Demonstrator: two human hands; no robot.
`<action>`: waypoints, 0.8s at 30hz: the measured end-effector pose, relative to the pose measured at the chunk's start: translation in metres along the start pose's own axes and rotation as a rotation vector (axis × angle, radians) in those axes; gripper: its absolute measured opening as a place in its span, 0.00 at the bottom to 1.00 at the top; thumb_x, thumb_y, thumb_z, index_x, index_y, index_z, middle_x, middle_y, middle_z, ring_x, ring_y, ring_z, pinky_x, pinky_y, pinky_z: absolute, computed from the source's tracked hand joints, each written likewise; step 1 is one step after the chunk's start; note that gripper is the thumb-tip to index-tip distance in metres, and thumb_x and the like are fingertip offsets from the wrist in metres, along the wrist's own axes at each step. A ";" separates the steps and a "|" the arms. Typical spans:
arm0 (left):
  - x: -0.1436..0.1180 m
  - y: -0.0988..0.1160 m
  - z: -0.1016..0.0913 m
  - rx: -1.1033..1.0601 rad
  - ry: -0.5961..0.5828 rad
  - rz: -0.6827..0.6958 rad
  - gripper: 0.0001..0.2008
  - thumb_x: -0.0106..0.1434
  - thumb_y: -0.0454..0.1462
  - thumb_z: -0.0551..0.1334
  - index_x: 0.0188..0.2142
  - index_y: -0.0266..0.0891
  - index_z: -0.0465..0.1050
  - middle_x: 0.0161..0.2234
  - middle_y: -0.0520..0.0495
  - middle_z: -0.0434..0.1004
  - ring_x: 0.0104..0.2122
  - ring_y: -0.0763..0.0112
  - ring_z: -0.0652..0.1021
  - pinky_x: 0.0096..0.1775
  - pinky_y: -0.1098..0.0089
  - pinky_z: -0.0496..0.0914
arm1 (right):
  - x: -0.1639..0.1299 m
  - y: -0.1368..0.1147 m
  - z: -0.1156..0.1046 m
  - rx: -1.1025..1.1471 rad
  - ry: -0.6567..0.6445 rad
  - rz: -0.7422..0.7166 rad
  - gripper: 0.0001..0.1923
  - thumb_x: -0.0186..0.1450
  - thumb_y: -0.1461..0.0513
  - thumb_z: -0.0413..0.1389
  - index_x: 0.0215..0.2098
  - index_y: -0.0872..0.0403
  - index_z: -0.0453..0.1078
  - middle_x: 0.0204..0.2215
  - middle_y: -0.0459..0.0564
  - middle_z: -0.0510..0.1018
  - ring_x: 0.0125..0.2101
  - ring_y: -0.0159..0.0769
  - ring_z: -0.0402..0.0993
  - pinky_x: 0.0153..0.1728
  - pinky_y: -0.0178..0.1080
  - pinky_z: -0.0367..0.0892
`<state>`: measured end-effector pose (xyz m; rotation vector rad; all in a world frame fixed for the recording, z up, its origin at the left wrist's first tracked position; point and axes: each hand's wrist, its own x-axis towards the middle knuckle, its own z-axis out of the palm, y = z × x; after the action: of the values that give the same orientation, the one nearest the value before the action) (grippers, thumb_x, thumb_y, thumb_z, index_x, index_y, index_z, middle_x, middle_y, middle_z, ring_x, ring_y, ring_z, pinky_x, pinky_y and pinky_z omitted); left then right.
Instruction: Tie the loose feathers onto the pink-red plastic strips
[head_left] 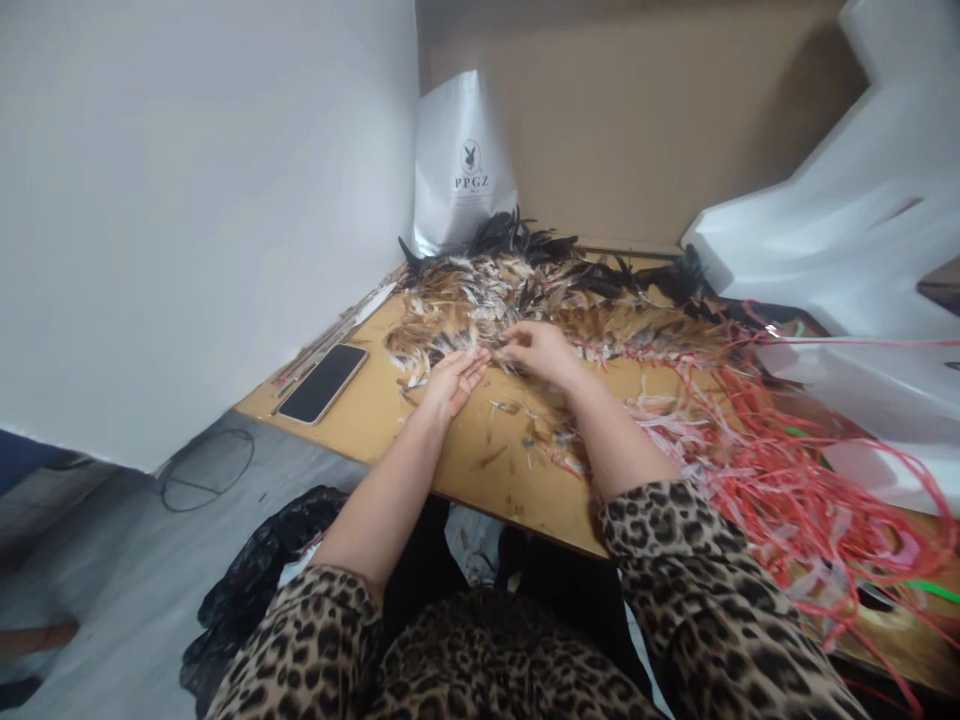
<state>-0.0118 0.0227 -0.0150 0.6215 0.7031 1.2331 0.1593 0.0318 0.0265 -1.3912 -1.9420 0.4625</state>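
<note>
A heap of brown, white and black feathers point(517, 285) covers the far part of a wooden table point(375, 410). My left hand point(454, 380) lies palm up at the near edge of the heap, with feather tips resting across its fingers. My right hand point(540, 350) is just to the right of it, fingers pinched on a small bunch of feathers pulled from the pile. The two hands almost touch. Loose feather scraps point(525, 435) lie on the wood under my right forearm.
A dark phone point(324, 383) lies face up on the table's left side, thin sticks beside it. A tangle of red and pink strips point(757, 450) spreads over the right. A white bag point(461, 160) stands at the back; white sheets point(847, 230) at right; a black bag point(247, 580) on the floor.
</note>
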 end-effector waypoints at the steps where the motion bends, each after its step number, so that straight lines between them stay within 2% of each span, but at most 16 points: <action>1: 0.000 0.001 0.000 -0.004 0.021 0.009 0.04 0.53 0.31 0.62 0.31 0.33 0.72 0.32 0.44 0.77 0.35 0.74 0.77 0.41 0.73 0.68 | 0.002 0.006 -0.004 -0.020 0.044 0.027 0.12 0.53 0.59 0.55 0.34 0.54 0.73 0.28 0.48 0.77 0.27 0.31 0.69 0.31 0.33 0.60; 4: 0.001 0.004 0.000 -0.011 0.050 0.014 0.03 0.54 0.31 0.61 0.30 0.33 0.71 0.31 0.45 0.77 0.33 0.74 0.77 0.38 0.74 0.68 | 0.004 0.018 -0.010 -0.130 0.108 0.097 0.09 0.54 0.60 0.53 0.28 0.54 0.74 0.26 0.49 0.77 0.28 0.34 0.70 0.31 0.34 0.60; 7: 0.001 0.005 0.000 -0.012 0.062 0.012 0.02 0.54 0.30 0.61 0.30 0.33 0.71 0.30 0.46 0.77 0.32 0.75 0.77 0.36 0.75 0.68 | 0.003 0.018 -0.005 -0.233 0.056 0.123 0.08 0.53 0.61 0.53 0.27 0.53 0.74 0.27 0.49 0.77 0.29 0.35 0.70 0.30 0.34 0.59; 10: 0.001 0.004 0.000 0.000 0.075 0.004 0.03 0.54 0.30 0.61 0.31 0.34 0.71 0.31 0.46 0.77 0.32 0.75 0.77 0.36 0.76 0.68 | 0.000 0.013 0.006 -0.311 -0.008 0.135 0.08 0.53 0.61 0.54 0.29 0.51 0.74 0.29 0.49 0.78 0.31 0.35 0.70 0.31 0.34 0.59; 13: 0.000 0.003 0.000 0.005 0.060 -0.009 0.04 0.54 0.31 0.61 0.31 0.33 0.71 0.30 0.45 0.77 0.32 0.75 0.77 0.35 0.76 0.68 | -0.003 0.009 0.015 -0.374 -0.026 0.154 0.09 0.54 0.59 0.54 0.32 0.51 0.74 0.32 0.51 0.77 0.32 0.35 0.70 0.31 0.34 0.59; 17: 0.000 0.003 0.001 0.000 0.040 -0.019 0.04 0.53 0.31 0.62 0.31 0.33 0.71 0.29 0.46 0.77 0.31 0.76 0.77 0.33 0.77 0.68 | -0.004 0.010 0.017 -0.384 -0.003 0.154 0.07 0.54 0.61 0.53 0.27 0.53 0.73 0.29 0.53 0.77 0.30 0.36 0.70 0.30 0.35 0.58; 20: 0.000 0.002 0.000 0.015 0.038 -0.020 0.05 0.53 0.31 0.62 0.31 0.33 0.71 0.29 0.46 0.77 0.31 0.76 0.77 0.33 0.77 0.68 | -0.002 0.012 0.012 -0.200 0.062 0.178 0.06 0.52 0.61 0.54 0.24 0.55 0.71 0.24 0.50 0.75 0.26 0.32 0.67 0.27 0.33 0.58; 24: 0.001 0.000 -0.001 0.052 0.025 -0.022 0.06 0.52 0.33 0.63 0.31 0.33 0.71 0.31 0.44 0.77 0.31 0.75 0.77 0.34 0.76 0.68 | 0.002 0.009 0.005 0.344 0.037 0.297 0.11 0.50 0.57 0.57 0.22 0.57 0.69 0.16 0.45 0.70 0.17 0.25 0.59 0.19 0.30 0.54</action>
<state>-0.0123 0.0242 -0.0159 0.6403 0.7631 1.2076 0.1613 0.0373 0.0177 -1.4481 -1.5401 0.8600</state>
